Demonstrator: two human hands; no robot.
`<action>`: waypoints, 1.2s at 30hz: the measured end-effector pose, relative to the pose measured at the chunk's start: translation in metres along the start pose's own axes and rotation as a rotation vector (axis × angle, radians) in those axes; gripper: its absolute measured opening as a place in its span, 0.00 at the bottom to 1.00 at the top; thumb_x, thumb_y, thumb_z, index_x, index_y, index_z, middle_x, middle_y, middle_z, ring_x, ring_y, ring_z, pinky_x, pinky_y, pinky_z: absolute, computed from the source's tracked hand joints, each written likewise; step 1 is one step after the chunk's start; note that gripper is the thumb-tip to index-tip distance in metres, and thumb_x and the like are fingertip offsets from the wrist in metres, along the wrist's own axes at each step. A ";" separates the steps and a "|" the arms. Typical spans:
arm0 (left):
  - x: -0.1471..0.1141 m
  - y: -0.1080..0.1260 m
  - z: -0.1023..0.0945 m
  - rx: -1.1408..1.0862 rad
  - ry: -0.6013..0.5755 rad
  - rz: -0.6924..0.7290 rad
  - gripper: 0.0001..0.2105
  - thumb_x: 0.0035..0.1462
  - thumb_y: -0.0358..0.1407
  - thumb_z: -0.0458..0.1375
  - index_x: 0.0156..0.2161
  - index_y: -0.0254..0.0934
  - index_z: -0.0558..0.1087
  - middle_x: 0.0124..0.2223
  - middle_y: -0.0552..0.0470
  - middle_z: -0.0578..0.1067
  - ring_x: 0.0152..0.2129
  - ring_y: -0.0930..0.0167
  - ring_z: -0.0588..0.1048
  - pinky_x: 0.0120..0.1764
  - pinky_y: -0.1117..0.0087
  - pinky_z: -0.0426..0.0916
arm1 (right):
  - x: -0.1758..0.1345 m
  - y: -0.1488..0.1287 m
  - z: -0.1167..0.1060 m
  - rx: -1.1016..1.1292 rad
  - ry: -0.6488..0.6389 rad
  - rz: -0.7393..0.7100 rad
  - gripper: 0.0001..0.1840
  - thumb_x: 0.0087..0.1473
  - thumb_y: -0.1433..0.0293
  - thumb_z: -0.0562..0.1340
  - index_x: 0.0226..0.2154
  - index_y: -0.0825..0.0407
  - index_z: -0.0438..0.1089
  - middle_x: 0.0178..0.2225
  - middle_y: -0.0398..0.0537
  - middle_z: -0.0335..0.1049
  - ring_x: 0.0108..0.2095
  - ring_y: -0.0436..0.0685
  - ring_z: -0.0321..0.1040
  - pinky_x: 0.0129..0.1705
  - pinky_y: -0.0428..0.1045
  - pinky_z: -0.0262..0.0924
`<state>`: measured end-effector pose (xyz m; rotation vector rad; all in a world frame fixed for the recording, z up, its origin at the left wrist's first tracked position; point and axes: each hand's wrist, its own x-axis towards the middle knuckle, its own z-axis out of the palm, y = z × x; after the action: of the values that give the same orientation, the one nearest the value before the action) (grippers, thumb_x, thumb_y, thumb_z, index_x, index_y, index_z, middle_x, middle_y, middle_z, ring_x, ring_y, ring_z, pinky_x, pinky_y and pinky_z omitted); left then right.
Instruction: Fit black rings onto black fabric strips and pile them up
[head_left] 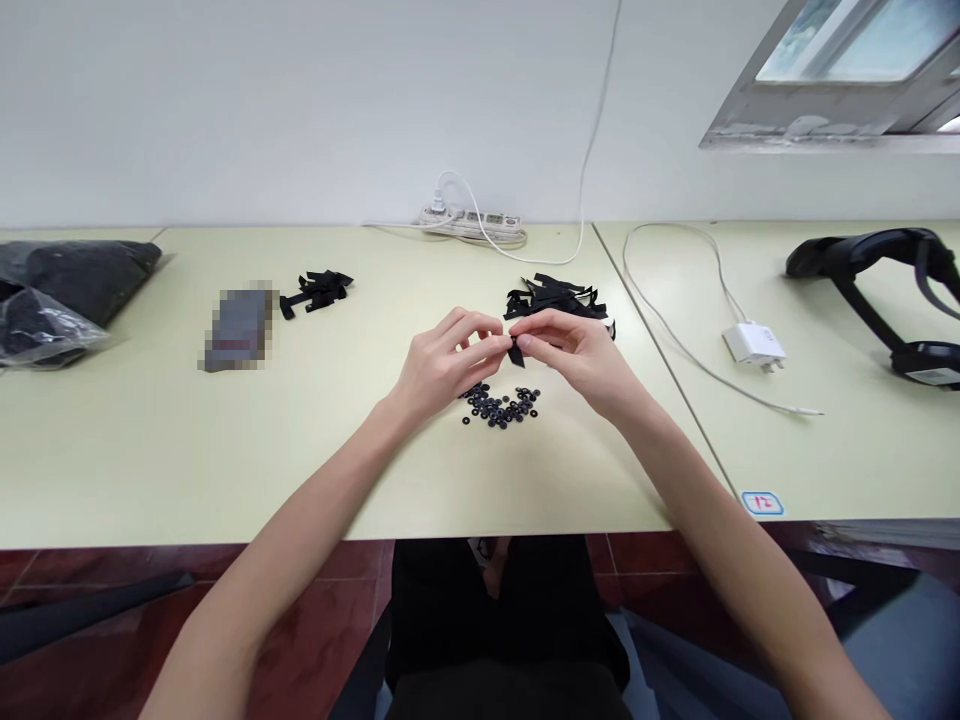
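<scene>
My left hand (450, 360) and my right hand (589, 360) meet fingertip to fingertip above the table. Between their closed fingertips is a short black fabric strip (517, 354), its lower end hanging free. The fingers cover its upper end, and whether a small piece is pinched there too is hidden. Just below lies a scatter of small black ring-shaped washers (501, 408). Behind my right hand sits a loose heap of black fabric strips (555, 293). A smaller pile of black strip pieces (319, 291) lies farther left.
On the pale table (225, 460) are a blurred-out dark object (238, 328) and a black bag in clear plastic (82, 285) at left. A power strip (472, 222) lies by the wall. To the right are a white charger (754, 343) with cable and a black headset (877, 260).
</scene>
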<state>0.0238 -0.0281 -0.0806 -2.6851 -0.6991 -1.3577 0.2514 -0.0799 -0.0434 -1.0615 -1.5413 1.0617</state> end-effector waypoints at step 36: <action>0.007 0.015 -0.002 -0.285 0.077 -0.185 0.08 0.66 0.26 0.64 0.46 0.41 0.76 0.42 0.52 0.79 0.39 0.71 0.76 0.32 0.72 0.73 | -0.004 0.008 0.011 -0.386 0.163 -0.454 0.06 0.68 0.71 0.68 0.43 0.45 0.82 0.40 0.44 0.84 0.38 0.56 0.80 0.43 0.55 0.77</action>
<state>0.0321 -0.0397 -0.0713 -2.8184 -0.8214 -1.7170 0.2421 -0.0832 -0.0543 -0.9540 -1.7806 0.3674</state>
